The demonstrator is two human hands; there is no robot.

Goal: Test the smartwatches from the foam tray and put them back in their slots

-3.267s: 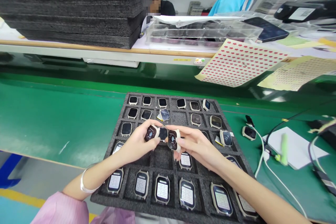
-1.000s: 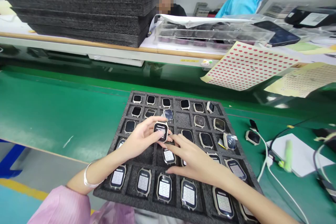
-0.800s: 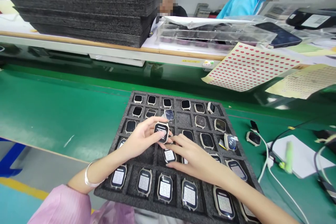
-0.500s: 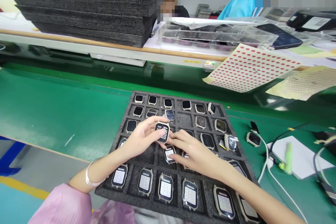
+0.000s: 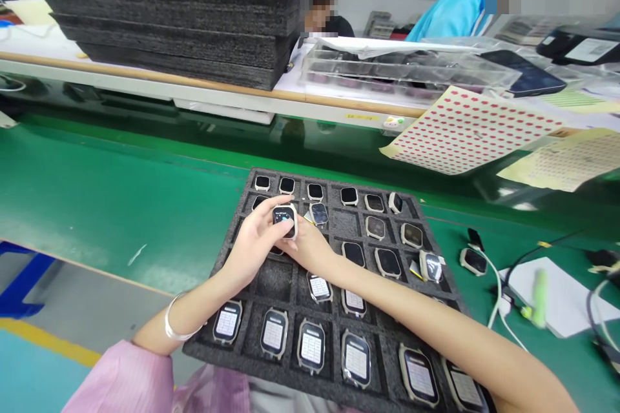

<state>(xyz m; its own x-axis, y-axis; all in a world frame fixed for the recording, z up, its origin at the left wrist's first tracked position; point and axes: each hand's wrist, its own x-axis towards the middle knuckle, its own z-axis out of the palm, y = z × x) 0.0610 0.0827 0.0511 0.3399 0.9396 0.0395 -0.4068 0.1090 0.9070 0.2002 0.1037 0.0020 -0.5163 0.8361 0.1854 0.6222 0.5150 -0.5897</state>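
Note:
My left hand [image 5: 256,235] is closed round a smartwatch [image 5: 281,213] without a strap, held above the tray. Its thumb lies across the lit, dark screen, and fingers support the pale case. My right hand [image 5: 309,246] reaches leftward behind the left one, low over the tray; its fingers are hidden by the left hand and the watch. Beneath both is a black foam tray [image 5: 274,281] divided into square compartments. Most hold watch bodies; the near rows show lit white screens, such as one watch [image 5: 310,345], while the far ones are dark, like another watch [image 5: 349,195].
A tall stack of black foam sheets [image 5: 169,19] stands on the shelf beyond. Sticker sheets with red dots [image 5: 469,132] hang off its edge. Right of the tray lie a watch [image 5: 473,261], white cables and a paper pad [image 5: 564,300]. Two people are across the shelf.
My left hand has raised the watch slightly up and left, and its screen content changed. My right hand has moved left from over the lit watches to behind my left hand.

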